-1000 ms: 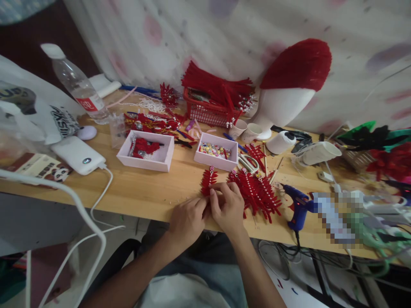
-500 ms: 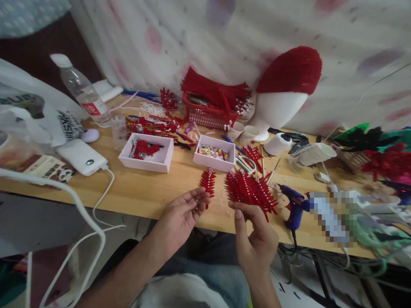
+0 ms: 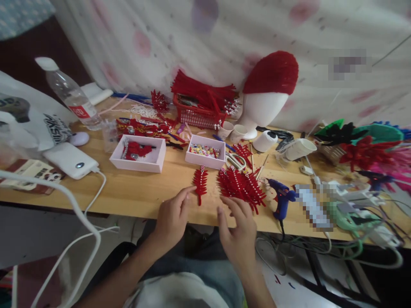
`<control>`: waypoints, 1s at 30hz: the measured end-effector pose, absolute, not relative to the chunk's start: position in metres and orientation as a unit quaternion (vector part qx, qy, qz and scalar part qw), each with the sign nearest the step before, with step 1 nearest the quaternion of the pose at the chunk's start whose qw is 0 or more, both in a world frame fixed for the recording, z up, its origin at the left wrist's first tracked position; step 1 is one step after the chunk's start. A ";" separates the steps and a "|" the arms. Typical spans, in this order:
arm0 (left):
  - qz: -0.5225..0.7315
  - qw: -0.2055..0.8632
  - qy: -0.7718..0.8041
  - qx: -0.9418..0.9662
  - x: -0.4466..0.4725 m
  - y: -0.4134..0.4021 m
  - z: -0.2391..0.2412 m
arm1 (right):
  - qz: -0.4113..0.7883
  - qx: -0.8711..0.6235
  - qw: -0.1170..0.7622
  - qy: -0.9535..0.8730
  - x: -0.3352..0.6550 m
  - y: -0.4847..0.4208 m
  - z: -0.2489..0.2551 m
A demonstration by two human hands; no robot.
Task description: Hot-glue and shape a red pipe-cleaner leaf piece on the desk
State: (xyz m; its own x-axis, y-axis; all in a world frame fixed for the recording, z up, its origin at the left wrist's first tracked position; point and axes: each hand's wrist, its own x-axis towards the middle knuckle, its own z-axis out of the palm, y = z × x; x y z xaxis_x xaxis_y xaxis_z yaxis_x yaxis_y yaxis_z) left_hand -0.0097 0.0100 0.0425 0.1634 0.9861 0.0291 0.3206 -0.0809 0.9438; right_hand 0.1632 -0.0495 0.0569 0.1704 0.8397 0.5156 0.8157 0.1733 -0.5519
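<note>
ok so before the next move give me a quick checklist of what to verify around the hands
1. Single red beaded piece apart from the red pile: ok, bare tabletop shows between them.
2. Pieces in the pile apart from each other: not ok, they overlap.
3. Left hand touching the single piece: cannot tell, fingertips are at its left edge.
4. Right hand free: ok, thumb and fingers are apart with nothing visible between them.
5. Glue gun clear of both hands: ok, it lies right of the pile.
6. Glue gun cool: cannot tell.
</note>
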 end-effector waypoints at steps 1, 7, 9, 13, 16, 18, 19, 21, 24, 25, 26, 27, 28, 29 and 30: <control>0.345 0.350 0.527 0.693 -0.011 0.012 0.041 | 0.009 -0.640 0.399 -0.656 0.159 -0.042 0.052; 0.123 0.166 0.489 0.847 -0.007 0.018 0.029 | -0.012 -0.658 0.328 -0.678 0.139 -0.009 0.034; 0.092 0.155 0.487 0.855 -0.006 0.018 0.028 | -0.002 -0.657 0.322 -0.681 0.138 -0.004 0.031; 0.080 0.145 0.486 0.858 -0.005 0.018 0.030 | 0.007 -0.652 0.321 -0.687 0.137 0.000 0.029; 0.075 0.145 0.486 0.858 -0.004 0.019 0.032 | 0.009 -0.653 0.314 -0.689 0.136 0.001 0.027; 0.066 0.146 0.488 0.858 -0.004 0.020 0.032 | 0.011 -0.654 0.312 -0.689 0.136 0.001 0.026; 0.063 0.144 0.489 0.858 -0.003 0.020 0.032 | 0.011 -0.653 0.312 -0.689 0.136 0.001 0.026; 0.064 0.135 0.488 0.860 -0.003 0.020 0.030 | 0.011 -0.652 0.314 -0.690 0.135 0.002 0.025; 0.066 0.121 0.488 0.862 -0.002 0.020 0.026 | 0.012 -0.653 0.314 -0.688 0.136 0.002 0.024; 0.065 0.120 0.487 0.862 -0.002 0.020 0.026 | 0.012 -0.654 0.314 -0.688 0.136 0.002 0.024; 0.065 0.120 0.487 0.863 -0.002 0.019 0.025 | 0.011 -0.655 0.314 -0.687 0.136 0.002 0.024; 0.066 0.120 0.486 0.863 -0.002 0.019 0.026 | 0.011 -0.655 0.313 -0.688 0.136 0.002 0.024; 0.067 0.120 0.487 0.863 -0.002 0.019 0.026 | 0.011 -0.655 0.312 -0.688 0.136 0.002 0.024; 0.068 0.119 0.488 0.862 -0.002 0.019 0.027 | 0.011 -0.654 0.313 -0.689 0.136 0.002 0.024; 0.069 0.118 0.489 0.861 -0.002 0.019 0.028 | 0.012 -0.653 0.314 -0.689 0.135 0.002 0.025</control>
